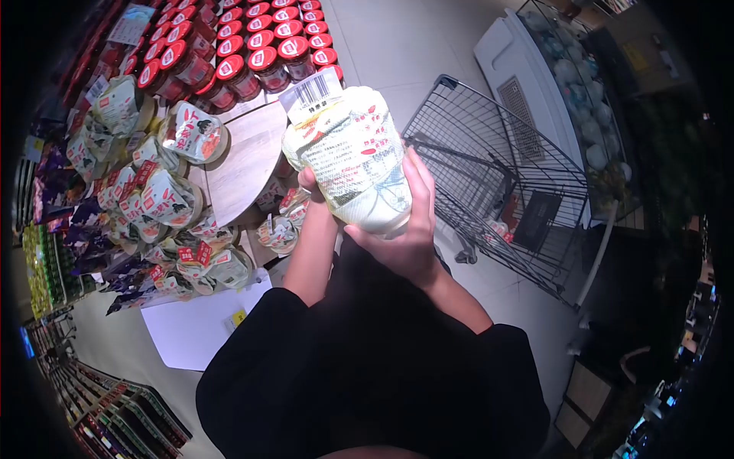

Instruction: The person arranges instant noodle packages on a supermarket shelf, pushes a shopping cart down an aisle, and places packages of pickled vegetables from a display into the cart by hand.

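A pale, plastic-wrapped food pack (359, 164) with red and dark printed text is held up in front of my body, its printed side toward me. My left hand (312, 183) grips its left edge, the thumb showing and most fingers hidden behind. Along the right side and the lower end wraps my right hand (409, 241), thumb at the bottom. Just beyond the pack's top edge a barcode price card (311, 90) shows. To the left, similar wrapped packs (195, 134) are piled on the display.
Red-lidded jars (262, 60) stand in rows at the back of the display, beside a round-edged wooden board (245, 157). A wire shopping cart (497, 183) stands on the tiled floor to my right. Behind it is a white chest freezer (527, 84). Shelving (122, 413) lies at lower left.
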`<state>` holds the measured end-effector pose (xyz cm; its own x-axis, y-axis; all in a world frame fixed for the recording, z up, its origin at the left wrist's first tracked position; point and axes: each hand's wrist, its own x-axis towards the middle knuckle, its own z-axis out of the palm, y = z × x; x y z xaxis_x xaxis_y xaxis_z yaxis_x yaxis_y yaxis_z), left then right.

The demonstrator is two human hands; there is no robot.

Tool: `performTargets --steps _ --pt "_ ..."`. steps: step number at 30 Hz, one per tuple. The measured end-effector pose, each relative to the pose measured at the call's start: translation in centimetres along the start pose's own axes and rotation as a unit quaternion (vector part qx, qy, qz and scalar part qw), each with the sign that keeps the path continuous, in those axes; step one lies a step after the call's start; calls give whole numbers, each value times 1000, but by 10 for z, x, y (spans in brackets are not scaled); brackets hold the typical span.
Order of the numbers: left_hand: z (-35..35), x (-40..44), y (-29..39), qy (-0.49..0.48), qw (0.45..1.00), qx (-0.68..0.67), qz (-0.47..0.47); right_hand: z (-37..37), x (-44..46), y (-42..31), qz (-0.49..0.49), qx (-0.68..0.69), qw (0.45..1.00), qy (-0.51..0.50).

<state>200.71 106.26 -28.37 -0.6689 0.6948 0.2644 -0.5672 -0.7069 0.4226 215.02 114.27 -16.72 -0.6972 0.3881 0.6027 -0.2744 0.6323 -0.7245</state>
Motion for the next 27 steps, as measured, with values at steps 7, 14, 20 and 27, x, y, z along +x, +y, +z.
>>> performTargets --steps 7,14,20,27 --pt "5 -3 -16 10 999 -50 -14 2 -26 2 15 -83 996 19" --pt "7 -8 -5 9 1000 -11 -5 4 -39 8 64 6 998 19" --pt "13 -18 -5 44 998 37 22 -1 -39 8 91 24 996 -2" --pt "16 -7 -26 6 1000 18 3 -22 -38 9 109 23 994 -7"
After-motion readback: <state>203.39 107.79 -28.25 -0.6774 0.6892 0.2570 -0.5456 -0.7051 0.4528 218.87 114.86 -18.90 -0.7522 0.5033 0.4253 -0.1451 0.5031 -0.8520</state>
